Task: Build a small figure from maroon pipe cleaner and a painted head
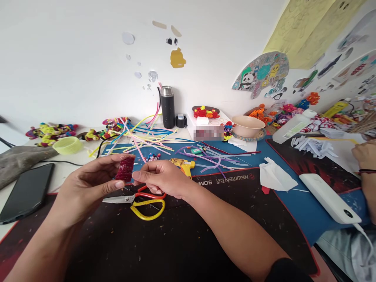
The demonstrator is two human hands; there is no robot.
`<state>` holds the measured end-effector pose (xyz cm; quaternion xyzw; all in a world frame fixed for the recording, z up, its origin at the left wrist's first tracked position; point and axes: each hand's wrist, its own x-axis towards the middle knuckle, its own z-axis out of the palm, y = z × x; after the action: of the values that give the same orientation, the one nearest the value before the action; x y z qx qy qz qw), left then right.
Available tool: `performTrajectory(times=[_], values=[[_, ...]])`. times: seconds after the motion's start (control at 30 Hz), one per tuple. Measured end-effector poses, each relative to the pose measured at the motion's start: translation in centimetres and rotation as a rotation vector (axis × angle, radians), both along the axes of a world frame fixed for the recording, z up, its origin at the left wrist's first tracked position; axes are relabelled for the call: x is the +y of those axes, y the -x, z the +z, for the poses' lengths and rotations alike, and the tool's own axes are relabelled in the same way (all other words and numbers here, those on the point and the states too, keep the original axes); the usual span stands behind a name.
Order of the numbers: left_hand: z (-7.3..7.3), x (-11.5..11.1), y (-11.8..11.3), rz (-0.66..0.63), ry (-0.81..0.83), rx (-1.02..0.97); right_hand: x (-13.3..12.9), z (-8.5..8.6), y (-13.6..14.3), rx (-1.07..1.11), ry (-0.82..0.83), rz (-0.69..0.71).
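Observation:
My left hand [91,180] grips a dark red fuzzy coil [125,169], which looks like wound pipe cleaner, between thumb and fingers. Right beside the coil, my right hand [164,178] is closed in a pinch; whatever its fingertips hold is hidden. Scissors [148,213] with one yellow and one red handle lie on the black mat [176,250] below both hands, blades pointing left. Partly behind my right hand sits a yellow glue gun [187,167].
Loose pipe cleaners [147,137] spread across the back, near a black thermos [168,107] and a beige bowl [248,126]. A phone [26,192] lies at left. To the right are crumpled tissue [276,175], a white power bank [329,199] and another person's arm [368,184].

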<state>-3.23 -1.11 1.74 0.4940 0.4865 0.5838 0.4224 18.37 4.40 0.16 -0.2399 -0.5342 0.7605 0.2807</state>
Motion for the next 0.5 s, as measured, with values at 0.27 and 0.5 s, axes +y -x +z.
performTrajectory(times=[0.27,0.5], values=[[-1.5,0.5,-0.9,-0.072,-0.039,-0.222,-0.4,0.6,0.0,0.030,0.045,0.037],[-2.6,0.6,-1.6,-0.139,0.004,-0.379,-0.2,-0.2,0.4,0.075,0.123,0.080]])
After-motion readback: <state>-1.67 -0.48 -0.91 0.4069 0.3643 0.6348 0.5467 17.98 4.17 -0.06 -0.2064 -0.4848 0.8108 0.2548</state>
